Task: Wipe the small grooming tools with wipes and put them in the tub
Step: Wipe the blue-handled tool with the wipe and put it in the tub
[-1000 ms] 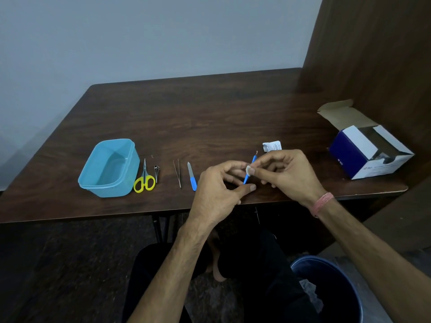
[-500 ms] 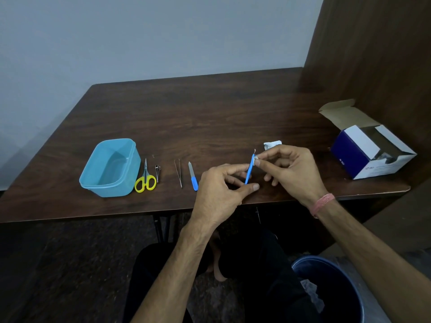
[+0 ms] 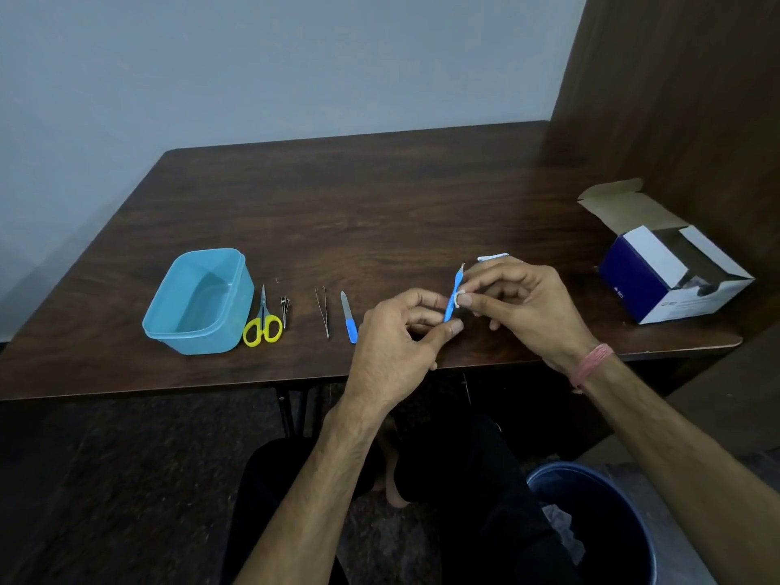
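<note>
On the dark wooden table [image 3: 380,196] everything for the job is laid out near the front edge. Off to the right an open blue-and-white cardboard box [image 3: 671,280] sits with its flap up, and down by the floor at lower right stands a dark blue bin [image 3: 608,525] with crumpled paper inside. Toward the left end sits the light blue plastic tub [image 3: 198,301], nothing visible inside it. Just beside the tub lie yellow-handled scissors [image 3: 262,323], then a small nail clipper [image 3: 285,308], then tweezers [image 3: 322,310] and a blue-handled nail file [image 3: 348,316], all flat on the wood and apart from one another.

Over the front edge, the left hand [image 3: 396,344] pinches the lower end of a slim blue-handled cuticle tool [image 3: 453,299], holding it tilted with its metal tip pointing away. The right hand [image 3: 527,306] pinches a small white wipe [image 3: 460,295] against the tool's handle, about midway along. Behind the right hand's fingers, a white torn wipe packet [image 3: 491,258] lies on the table.
</note>
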